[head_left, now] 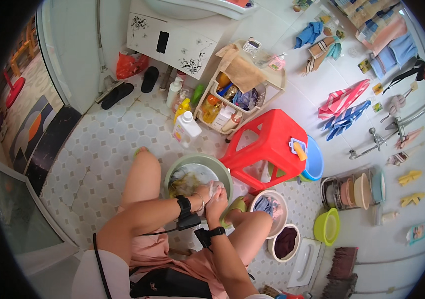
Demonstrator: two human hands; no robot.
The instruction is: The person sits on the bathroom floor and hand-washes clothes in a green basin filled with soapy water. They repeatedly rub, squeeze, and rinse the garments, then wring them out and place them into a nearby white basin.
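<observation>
Between my knees stands a green-grey basin [227, 175] of cloudy, soapy water. Yellowish and pale wet laundry [185, 182] lies in it, partly under the suds. My left hand [203, 193] and my right hand [217, 200] meet over the basin's right side, both closed. A bit of pale, sudsy cloth [215, 185] shows between them; most of it is hidden by my fingers. Each wrist wears a black strap with a small device, and my left one also has a bracelet.
A red plastic stool [272, 144] stands just beyond the basin, bearing a soap dish [297, 148]. White tubs of clothes [283, 209] sit to my right near a lime-green basin [327, 226]. A detergent bottle [186, 127] and a loaded rack [242, 94] stand farther off.
</observation>
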